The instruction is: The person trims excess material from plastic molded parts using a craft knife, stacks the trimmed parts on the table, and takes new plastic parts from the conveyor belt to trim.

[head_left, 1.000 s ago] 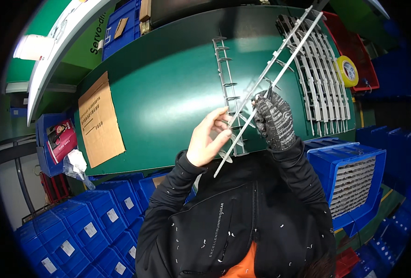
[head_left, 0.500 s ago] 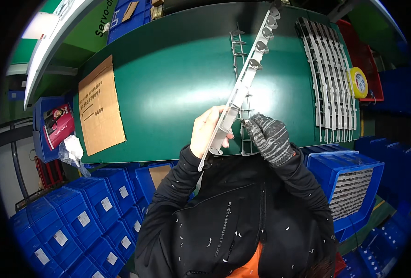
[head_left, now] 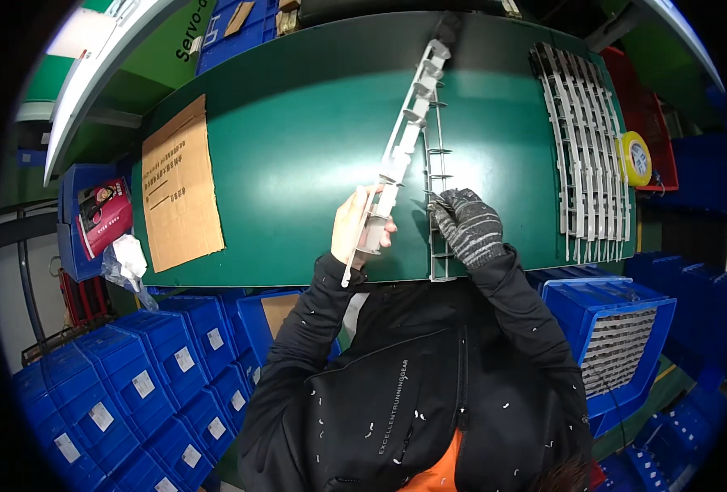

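My bare left hand (head_left: 355, 223) is wrapped round the near part of a long pale-grey strip (head_left: 396, 164) with a row of cross tabs. The strip slants up and away over the green table, its far end blurred against a dark patch. To its right lies a second, thinner-looking strip (head_left: 438, 156) with similar cross tabs, running toward the table's near edge. My right hand (head_left: 470, 225), in a dark striped knit glove, is closed with its fingertips at this second strip; the exact grip is partly hidden by the glove.
A flat cardboard sheet (head_left: 181, 189) lies left on the green table (head_left: 298, 148). Several grey strips (head_left: 589, 156) lie side by side at right, beside a yellow tape roll (head_left: 636, 158). Blue crates (head_left: 146, 377) stand below left; a blue crate (head_left: 610, 328) of strips stands below right.
The strip in my left hand has swung leftward at its far end and turned about its length. My right hand has shifted slightly up and left; the second strip now lies straighter.
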Available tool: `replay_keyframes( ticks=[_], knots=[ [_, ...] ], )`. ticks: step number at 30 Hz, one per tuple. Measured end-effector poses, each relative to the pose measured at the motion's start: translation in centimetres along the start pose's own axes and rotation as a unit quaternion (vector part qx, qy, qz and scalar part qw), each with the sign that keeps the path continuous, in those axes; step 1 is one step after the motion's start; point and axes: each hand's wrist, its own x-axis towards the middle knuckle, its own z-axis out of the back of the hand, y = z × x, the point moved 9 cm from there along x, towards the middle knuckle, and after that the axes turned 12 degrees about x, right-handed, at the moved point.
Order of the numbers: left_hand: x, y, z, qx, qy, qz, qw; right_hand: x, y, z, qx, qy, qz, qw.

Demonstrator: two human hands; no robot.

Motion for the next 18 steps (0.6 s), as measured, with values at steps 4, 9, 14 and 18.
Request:
replay_keyframes(
  ticks=[4, 9, 14, 18],
  knots=[
    [1.7, 2.9, 3.6, 0.015, -0.049, 0.01, 0.999, 0.7, -1.0, -2.2, -0.14, -0.026, 0.008, 0.99],
    [2.7, 3.8, 3.6, 0.292, 0.037, 0.025, 0.955, 1.1, -1.6, -2.3, -0.199, -0.041, 0.034, 0.979],
    [4.1, -4.5, 4.9, 0.499, -0.055, -0.071, 0.862, -2.3, 0.9, 2.4, -0.099, -0.118, 0.13, 0.979],
    [3.2, -13.8, 3.8, 0.243, -0.157, -0.272, 0.918, -5.7, 5.2, 3.8, -0.027, -0.071, 0.246, 0.966]
  ],
)
